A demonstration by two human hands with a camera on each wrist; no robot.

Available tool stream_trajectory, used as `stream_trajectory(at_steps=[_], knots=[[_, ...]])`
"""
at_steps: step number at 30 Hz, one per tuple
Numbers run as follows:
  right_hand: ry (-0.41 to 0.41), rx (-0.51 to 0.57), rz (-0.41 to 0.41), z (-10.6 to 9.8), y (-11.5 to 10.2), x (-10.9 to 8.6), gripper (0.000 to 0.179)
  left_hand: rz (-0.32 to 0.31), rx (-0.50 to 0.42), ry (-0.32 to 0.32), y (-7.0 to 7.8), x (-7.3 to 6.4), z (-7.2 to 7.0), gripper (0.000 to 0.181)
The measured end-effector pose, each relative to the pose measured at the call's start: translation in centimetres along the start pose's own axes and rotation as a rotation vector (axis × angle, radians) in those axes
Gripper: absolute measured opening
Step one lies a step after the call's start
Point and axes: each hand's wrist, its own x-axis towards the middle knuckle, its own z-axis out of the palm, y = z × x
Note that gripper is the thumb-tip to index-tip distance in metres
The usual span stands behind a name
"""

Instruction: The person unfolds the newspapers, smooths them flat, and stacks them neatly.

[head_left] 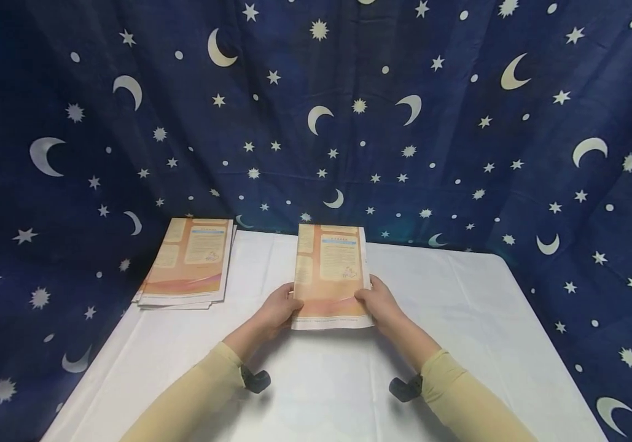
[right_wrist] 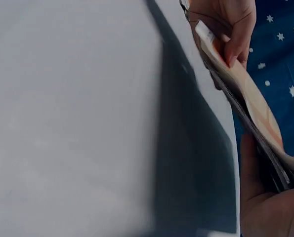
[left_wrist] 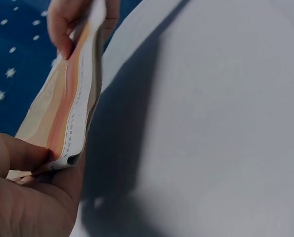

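Observation:
A folded newspaper (head_left: 332, 270) with an orange printed page is held up over the white table. My left hand (head_left: 278, 308) grips its lower left edge, thumb on the printed face and the other fingers behind. On the opposite edge my right hand (head_left: 381, 305) holds it the same way. In the left wrist view the newspaper (left_wrist: 63, 106) is seen edge-on, its folded layers slightly parted at the near corner. The right wrist view shows the paper's layers (right_wrist: 258, 111) spreading apart between both hands, and a shadow falls on the cloth below.
A stack of similar folded newspapers (head_left: 191, 261) lies at the table's back left, its lower sheets poking out unevenly. White cloth covers the table (head_left: 448, 319). A dark blue curtain (head_left: 316, 123) with moons and stars hangs behind and along the sides.

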Motion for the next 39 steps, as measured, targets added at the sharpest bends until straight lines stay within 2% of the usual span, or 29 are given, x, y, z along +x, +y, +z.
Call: stream_trajectory(at_steps=[8, 14, 23, 28, 33, 36, 39], knots=[[0.009, -0.031, 0.042, -3.0, 2.1, -1.0, 0.076, 0.011, -0.021, -0.079, -1.2, 0.7, 3.5, 0.061], [0.01, -0.021, 0.03, -4.4, 3.8, -1.6, 0.076, 0.005, -0.009, -0.095, -1.6, 0.7, 5.2, 0.061], [0.012, -0.038, 0.038, -5.1, 5.1, -1.3, 0.076, 0.058, 0.043, -0.091, -1.6, 0.9, 6.0, 0.083], [0.011, -0.055, 0.047, -5.2, 5.4, -1.0, 0.075, 0.053, 0.093, -0.088, -1.6, 0.9, 6.0, 0.085], [0.014, -0.069, 0.053, -5.3, 5.6, -0.8, 0.073, 0.054, 0.18, -0.094, -1.5, 1.0, 6.0, 0.084], [0.014, -0.1, 0.044, -5.4, 5.7, -0.7, 0.073, 0.062, 0.296, -0.081, -1.4, 1.2, 6.0, 0.083], [0.012, -0.177, 0.026, -5.5, 5.6, -0.6, 0.072, 0.084, 0.429, -0.075, -1.2, 1.3, 5.8, 0.082]])
